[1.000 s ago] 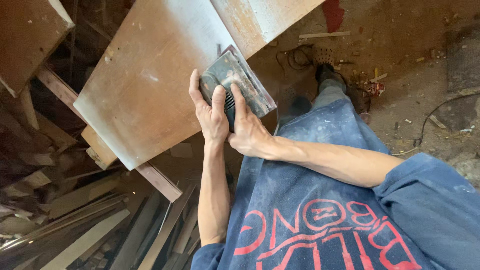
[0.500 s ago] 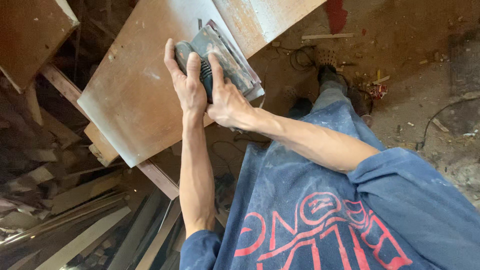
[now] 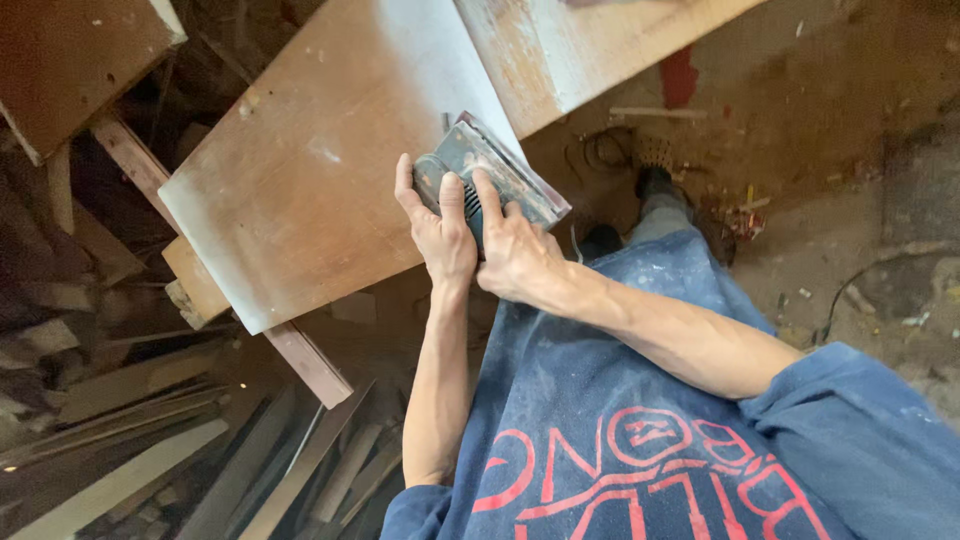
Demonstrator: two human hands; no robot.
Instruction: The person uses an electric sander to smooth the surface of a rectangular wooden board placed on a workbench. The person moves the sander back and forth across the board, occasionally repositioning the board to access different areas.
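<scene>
Both hands, left hand (image 3: 440, 235) and right hand (image 3: 515, 255), clamped on sander (image 3: 490, 175) atop worn board (image 3: 320, 190); dirt floor (image 3: 850, 200), probably workshop.

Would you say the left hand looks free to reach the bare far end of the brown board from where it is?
Probably not at once: the left hand grips the sander, though the board beyond lies open.

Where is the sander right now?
The sander sits upper middle in the head view, gripped by both hands on the near edge of the brown board.
</scene>
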